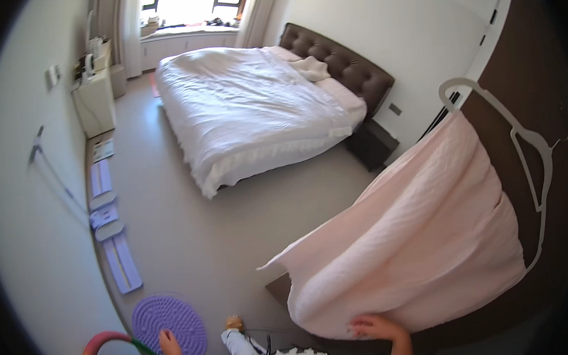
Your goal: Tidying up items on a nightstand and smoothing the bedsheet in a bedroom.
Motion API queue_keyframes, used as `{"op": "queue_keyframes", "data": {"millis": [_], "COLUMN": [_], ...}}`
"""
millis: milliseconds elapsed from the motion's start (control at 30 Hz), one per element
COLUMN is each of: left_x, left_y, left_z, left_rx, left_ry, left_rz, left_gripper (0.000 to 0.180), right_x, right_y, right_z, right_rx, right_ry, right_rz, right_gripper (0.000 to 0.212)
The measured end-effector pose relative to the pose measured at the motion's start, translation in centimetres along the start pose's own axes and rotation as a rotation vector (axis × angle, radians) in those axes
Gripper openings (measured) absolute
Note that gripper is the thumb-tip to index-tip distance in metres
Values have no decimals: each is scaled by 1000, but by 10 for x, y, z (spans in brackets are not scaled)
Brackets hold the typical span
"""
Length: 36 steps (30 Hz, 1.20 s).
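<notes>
Fingers perhaps pinching pink garment (417,234) hem — right hand (378,326).

No screens or signs are visible. Flat printed paper item (103,149): lies on the floor beside the white cabinet (95,101), left wall; details too small to resolve.

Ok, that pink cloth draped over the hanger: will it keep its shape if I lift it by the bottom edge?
Probably not. The pink cloth sags and folds below the white hanger, so it looks floppy. It billows out wide, suggesting it is light. The right hand gathers its hem easily.
</notes>
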State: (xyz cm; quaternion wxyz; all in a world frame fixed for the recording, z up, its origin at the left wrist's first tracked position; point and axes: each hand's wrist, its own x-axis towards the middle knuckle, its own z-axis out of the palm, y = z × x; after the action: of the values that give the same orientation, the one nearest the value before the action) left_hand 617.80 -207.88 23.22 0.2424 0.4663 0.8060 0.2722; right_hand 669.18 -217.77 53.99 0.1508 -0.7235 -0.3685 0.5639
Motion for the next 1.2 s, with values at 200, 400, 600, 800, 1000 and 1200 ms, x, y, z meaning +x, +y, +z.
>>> {"op": "queue_keyframes", "data": {"millis": [200,400,600,800,1000,1200], "left_x": [20,-42,-149,-349,-494,-613], "left_y": [152,-10,102,190,233,243], "left_z": [46,173,207,268,336,436], "left_rx": [-367,475,423,514,657,816], "left_ry": [-588,-1235,-1287,-1495,-1532,-1543], "left_rz": [285,577,681,985,1062,974], "left_gripper": [20,34,34,34,35,36], "right_x": [-13,-99,-238,-345,-353,-406], "right_y": [20,194,361,502,589,696], "right_z": [12,43,98,98,42,-63], "right_rx": [358,435,594,620,382,440], "right_ry": [128,488,662,949,739,773], "right_rz": [66,84,79,383,141,312], "right_gripper": [33,36,41,56,56,65]}}
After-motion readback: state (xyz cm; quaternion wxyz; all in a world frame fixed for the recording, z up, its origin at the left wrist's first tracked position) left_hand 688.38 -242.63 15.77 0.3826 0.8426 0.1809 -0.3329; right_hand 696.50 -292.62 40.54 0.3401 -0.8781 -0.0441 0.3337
